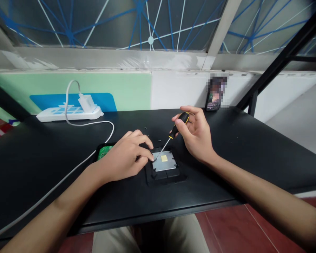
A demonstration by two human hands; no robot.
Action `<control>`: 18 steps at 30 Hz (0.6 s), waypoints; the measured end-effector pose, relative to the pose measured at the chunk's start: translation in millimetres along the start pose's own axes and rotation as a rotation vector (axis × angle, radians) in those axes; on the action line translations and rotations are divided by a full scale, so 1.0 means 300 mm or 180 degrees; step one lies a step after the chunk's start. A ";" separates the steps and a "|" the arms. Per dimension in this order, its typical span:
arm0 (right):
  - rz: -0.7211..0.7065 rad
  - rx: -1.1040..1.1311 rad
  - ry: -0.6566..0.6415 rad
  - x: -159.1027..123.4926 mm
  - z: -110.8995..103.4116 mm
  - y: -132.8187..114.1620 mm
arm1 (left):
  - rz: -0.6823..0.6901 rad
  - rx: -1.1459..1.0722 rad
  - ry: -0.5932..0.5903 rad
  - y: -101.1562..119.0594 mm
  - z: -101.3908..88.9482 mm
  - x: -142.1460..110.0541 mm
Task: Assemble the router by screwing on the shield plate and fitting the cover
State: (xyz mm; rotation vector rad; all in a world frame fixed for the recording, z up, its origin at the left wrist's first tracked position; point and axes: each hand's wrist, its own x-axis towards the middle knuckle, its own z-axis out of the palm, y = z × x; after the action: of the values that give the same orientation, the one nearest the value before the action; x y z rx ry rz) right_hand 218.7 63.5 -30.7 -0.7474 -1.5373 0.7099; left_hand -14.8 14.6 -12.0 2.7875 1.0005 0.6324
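Observation:
A screwdriver [179, 124] with a black and yellow handle is in my right hand [197, 133], tilted, its shaft running down to the left. Its tip meets the left edge of a silver metal plate [162, 166]. That plate has a small pale yellow pad [164, 158] on it and sits in a black plastic housing [168, 178]. My left hand [129, 154] rests beside it, fingertips at the plate's left edge near the screwdriver tip; whether they pinch a screw is too small to tell. Partly behind my left hand lies a green circuit board [104, 151] in a black frame.
A white power strip [68, 113] with a plugged-in charger [86, 102] stands at the back left; its white cable [63, 180] crosses the table's left side. A phone [216, 95] leans on the wall at the back right. Small screws [159, 140] lie behind the housing.

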 end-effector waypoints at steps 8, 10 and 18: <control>0.0007 0.0046 0.0023 0.000 0.002 -0.003 | 0.0074 -0.0077 0.0023 0.003 -0.002 0.002; -0.0010 0.0027 0.0037 -0.001 0.002 -0.004 | 0.0075 -0.0089 0.0052 0.004 -0.005 0.003; -0.0055 0.0026 0.0012 -0.002 0.000 0.000 | 0.0132 -0.0148 0.0016 0.006 -0.011 0.000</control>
State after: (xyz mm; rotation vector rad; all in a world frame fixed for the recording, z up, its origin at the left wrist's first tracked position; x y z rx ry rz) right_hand 218.8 62.9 -31.1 -0.7280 -1.5350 0.7013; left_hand -15.1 13.0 -8.6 2.7740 0.9191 0.6596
